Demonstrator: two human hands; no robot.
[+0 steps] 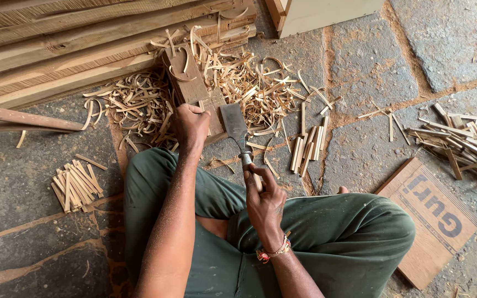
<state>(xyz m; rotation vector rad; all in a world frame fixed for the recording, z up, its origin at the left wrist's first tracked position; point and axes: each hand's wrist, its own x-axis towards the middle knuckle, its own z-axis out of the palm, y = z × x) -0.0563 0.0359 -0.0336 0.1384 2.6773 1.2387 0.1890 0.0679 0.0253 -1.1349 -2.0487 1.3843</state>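
- My right hand (264,200) gripped the handle of a broad chisel (234,126), blade flat and pointing away, just beside the wooden block (186,77).
- My left hand (190,124) was closed over a small workpiece, hidden by the fingers, pressed against the block's near end.
- Judgement: paring went best with the blade low, fingers behind the edge, strokes short.
- Stone-slab floor (371,72) was dusted with sawdust; curled shavings (249,88), cut strips (307,144), a bundled pile (75,186), planks (56,38) and a printed board (432,221) lay around.
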